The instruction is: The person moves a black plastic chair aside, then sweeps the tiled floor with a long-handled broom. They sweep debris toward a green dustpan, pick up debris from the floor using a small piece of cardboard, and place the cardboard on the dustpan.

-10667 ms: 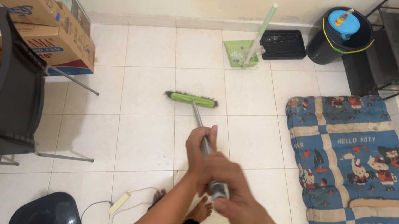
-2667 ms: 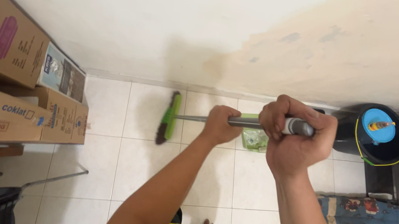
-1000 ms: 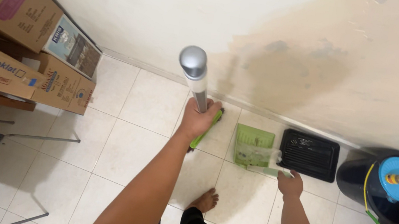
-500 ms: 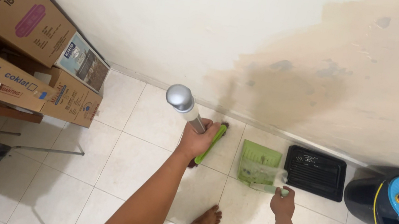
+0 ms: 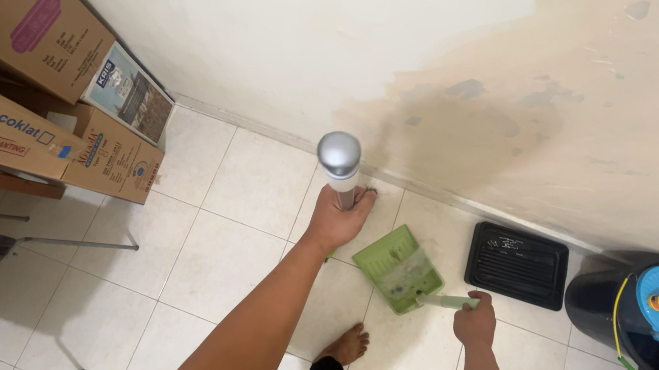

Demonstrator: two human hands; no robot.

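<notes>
I read this as the scoop step: left hand gripped the broom low, right hand fingers closed on the dustpan handle, pan on floor tiles beside it; next needed a short sweep.

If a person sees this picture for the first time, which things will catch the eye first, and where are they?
At centre, the left hand grips a broom whose silver cap points up at the camera, while the right hand holds the handle of a green dustpan lying on the white tiles. Behind them, the wall carries a large brownish stain. A black bucket with a blue lid stands at the right.
</notes>
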